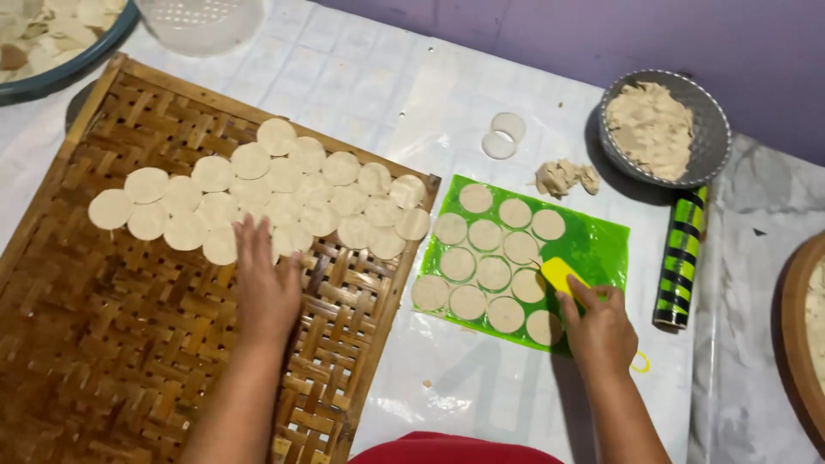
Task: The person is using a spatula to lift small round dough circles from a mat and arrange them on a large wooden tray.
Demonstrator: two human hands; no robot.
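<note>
Your left hand (265,288) lies flat, fingers spread, on the woven bamboo tray (103,344), fingertips touching the dough rounds (258,185) laid in overlapping rows toward 12 o'clock. At 3 o'clock from it, your right hand (600,331) grips a yellow scraper (560,273) pressed onto the green mat (593,245), among more cut rounds (485,258). A striped rolling pin (681,262) lies just beside the mat, below a metal bowl (713,146) of scraps.

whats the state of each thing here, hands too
left hand: flat on the woven tray, open
right hand: gripping the yellow scraper
woven tray: partly covered with overlapping dough rounds
green mat: holds cut rounds
metal bowl: filled with dough scraps
striped roller: lying idle
</note>
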